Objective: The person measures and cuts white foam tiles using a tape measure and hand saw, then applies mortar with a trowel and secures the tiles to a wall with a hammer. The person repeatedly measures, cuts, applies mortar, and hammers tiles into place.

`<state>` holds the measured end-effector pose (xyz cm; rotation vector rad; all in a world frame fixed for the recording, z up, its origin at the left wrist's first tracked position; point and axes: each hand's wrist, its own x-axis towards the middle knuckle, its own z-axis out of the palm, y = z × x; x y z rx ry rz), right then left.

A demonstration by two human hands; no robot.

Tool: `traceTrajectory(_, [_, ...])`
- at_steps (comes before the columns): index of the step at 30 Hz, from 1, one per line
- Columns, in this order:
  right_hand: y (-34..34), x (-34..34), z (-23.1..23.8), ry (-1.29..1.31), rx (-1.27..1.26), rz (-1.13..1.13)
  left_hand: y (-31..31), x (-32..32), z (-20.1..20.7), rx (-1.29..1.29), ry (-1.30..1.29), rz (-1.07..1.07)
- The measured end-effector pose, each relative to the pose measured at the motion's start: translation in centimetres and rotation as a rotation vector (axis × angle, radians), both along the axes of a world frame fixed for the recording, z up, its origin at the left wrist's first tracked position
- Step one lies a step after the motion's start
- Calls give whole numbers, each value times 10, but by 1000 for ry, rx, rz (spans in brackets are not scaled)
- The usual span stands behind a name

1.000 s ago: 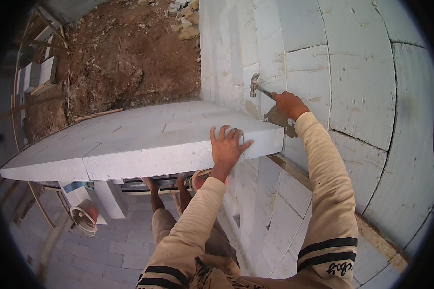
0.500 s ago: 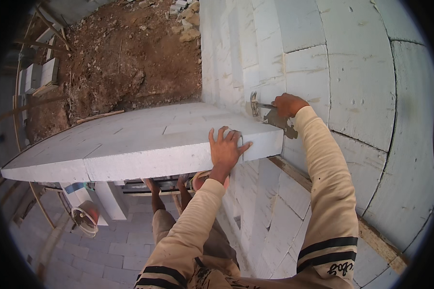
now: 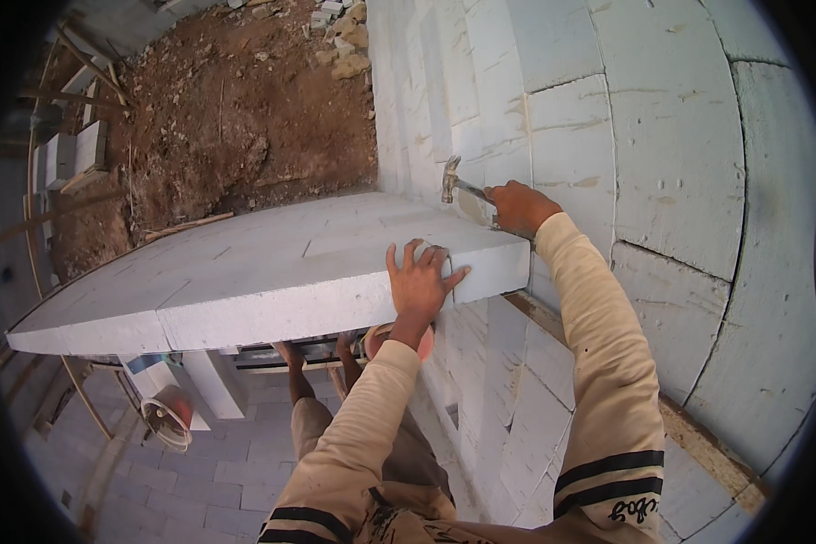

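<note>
My right hand (image 3: 521,210) is closed round the handle of a claw hammer (image 3: 451,179), its metal head pointing left. The hammer is above the corner where a wall of pale blocks (image 3: 281,308) meets a taller block wall (image 3: 671,136). My left hand (image 3: 419,283) lies with fingers spread over the top of the lower wall, across a joint beside the end block (image 3: 491,272). Grey mortar behind my right hand is now mostly hidden by it.
Below the lower wall hang a bucket (image 3: 168,417) at left and a reddish bucket (image 3: 422,344) partly behind my left wrist. A wooden plank (image 3: 707,453) runs along the right wall. Beyond lies brown soil (image 3: 254,100) with rubble (image 3: 344,54); my feet stand on a platform underneath.
My right hand has moved left with the hammer, its head shifting left and up in the picture, and now covers most of the mortar patch. The left hand stays on the wall.
</note>
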<state>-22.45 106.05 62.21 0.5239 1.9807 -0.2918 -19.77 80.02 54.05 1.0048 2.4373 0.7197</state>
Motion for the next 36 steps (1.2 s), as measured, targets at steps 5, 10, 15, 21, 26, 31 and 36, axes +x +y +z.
traceTrajectory(5, [0,3,0,-35,-19,11,1,-1,2,15,4,9])
traceTrajectory(10, [-7,0,5,-70,-40,39,0,0,1,12,-6,12])
traceTrajectory(15, [-7,1,9,36,33,-18,0,2,-2,12,19,19])
traceTrajectory(21, [-7,12,4,-105,-30,98,1,1,-1,10,-1,15])
traceTrajectory(26, [-2,8,5,-110,-23,-26,0,1,-1,33,34,8])
traceTrajectory(31, [2,4,6,-69,-4,-13,-1,2,-3,25,27,17])
traceTrajectory(36, [2,11,3,-96,66,34,0,0,-1,35,12,14])
